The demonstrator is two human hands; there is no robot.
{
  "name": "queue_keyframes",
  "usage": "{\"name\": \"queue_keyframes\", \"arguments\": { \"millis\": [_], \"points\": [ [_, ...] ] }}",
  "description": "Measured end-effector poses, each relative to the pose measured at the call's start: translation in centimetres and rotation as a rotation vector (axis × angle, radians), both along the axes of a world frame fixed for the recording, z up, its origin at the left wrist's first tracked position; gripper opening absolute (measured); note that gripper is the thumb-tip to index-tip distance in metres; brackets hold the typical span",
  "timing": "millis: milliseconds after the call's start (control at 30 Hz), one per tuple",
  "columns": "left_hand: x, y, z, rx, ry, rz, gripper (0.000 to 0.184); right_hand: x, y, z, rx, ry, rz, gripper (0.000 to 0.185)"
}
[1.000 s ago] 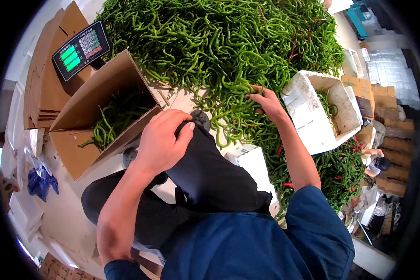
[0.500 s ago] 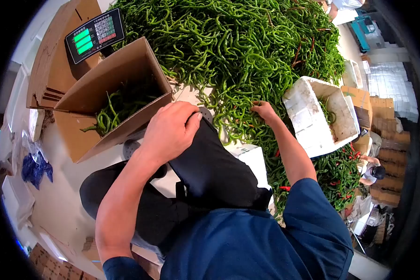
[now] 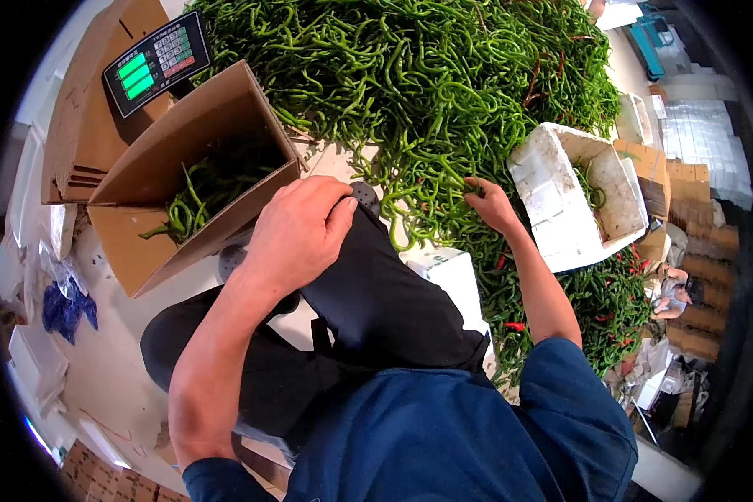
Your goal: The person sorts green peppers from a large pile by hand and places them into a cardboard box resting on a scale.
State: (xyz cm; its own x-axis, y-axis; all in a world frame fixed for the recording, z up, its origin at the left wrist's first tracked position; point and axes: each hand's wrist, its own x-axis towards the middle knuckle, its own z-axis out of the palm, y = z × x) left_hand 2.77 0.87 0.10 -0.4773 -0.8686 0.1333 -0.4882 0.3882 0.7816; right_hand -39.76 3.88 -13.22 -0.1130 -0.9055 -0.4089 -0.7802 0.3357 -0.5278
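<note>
My left hand [image 3: 303,227] rests on my bent knee in the dark trousers [image 3: 376,289]. Its fingers lie over the knee, tips partly hidden, and it holds nothing. At the near edge of a large heap of long green chili peppers [image 3: 410,92], my right hand [image 3: 495,206] has its thumb and fingers bent around a green chili pepper, though the fingertips partly blend into the heap. Left of my left hand stands an open cardboard box [image 3: 197,109], tilted, with some green chili peppers [image 3: 188,209] inside.
A scale display [image 3: 157,63] with green readouts stands behind the cardboard box, near folded cardboard [image 3: 79,125]. A white foam box [image 3: 552,201] sits right of my right hand, beside darker peppers mixed with red ones [image 3: 598,314]. Another person [image 3: 673,294] is at far right.
My right hand has shifted slightly right and back from the heap's edge. My left hand stays on the knee. The view has turned a little.
</note>
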Motion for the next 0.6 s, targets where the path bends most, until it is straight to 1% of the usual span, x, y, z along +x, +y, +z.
{"name": "queue_keyframes", "arguments": {
  "millis": [67, 100, 200, 233, 333, 367, 400, 467, 500, 533, 600],
  "points": [
    [-0.2, 0.0, 0.1, 0.007, 0.000, -0.003, 0.018, -1.0, 1.1, -1.2, -0.133, 0.131, 0.188, 0.045],
    [-0.3, 0.0, 0.3, 0.016, -0.001, -0.004, 0.019, 0.4, 1.0, 0.7, -0.091, 0.284, 0.274, 0.039],
    [-0.5, 0.0, 0.5, 0.039, -0.003, -0.004, 0.019, 0.7, 1.0, -0.6, -0.063, 0.338, 0.308, 0.040],
    [-0.5, -0.1, 0.5, 0.046, -0.004, -0.003, 0.019, 1.0, 0.9, -1.4, -0.095, 0.334, 0.272, 0.036],
    [-0.5, -0.2, 0.5, 0.044, -0.009, -0.010, 0.020, 0.9, -0.2, -4.6, -0.110, 0.351, 0.249, 0.039],
    [-0.5, -0.2, 0.5, 0.049, -0.010, -0.014, 0.020, 0.7, -0.9, -6.0, -0.071, 0.343, 0.227, 0.042],
    [-0.5, -0.3, 0.5, 0.056, -0.011, -0.018, 0.020, 0.7, -1.8, -7.0, -0.003, 0.291, 0.166, 0.045],
    [-0.4, -0.5, 0.5, 0.067, -0.018, -0.022, 0.021, 0.9, -2.9, -9.1, -0.049, 0.166, 0.107, 0.045],
    [-0.4, -0.6, 0.6, 0.070, -0.023, -0.022, 0.021, 1.3, -3.6, -9.5, -0.021, 0.177, 0.099, 0.046],
    [-0.5, -0.6, 0.6, 0.074, -0.027, -0.022, 0.021, 1.7, -4.3, -9.8, -0.063, 0.195, 0.137, 0.046],
    [-0.5, -0.8, 0.6, 0.070, -0.030, -0.024, 0.021, 2.2, -4.9, -9.9, -0.002, 0.201, 0.058, 0.044]
  ]
}}
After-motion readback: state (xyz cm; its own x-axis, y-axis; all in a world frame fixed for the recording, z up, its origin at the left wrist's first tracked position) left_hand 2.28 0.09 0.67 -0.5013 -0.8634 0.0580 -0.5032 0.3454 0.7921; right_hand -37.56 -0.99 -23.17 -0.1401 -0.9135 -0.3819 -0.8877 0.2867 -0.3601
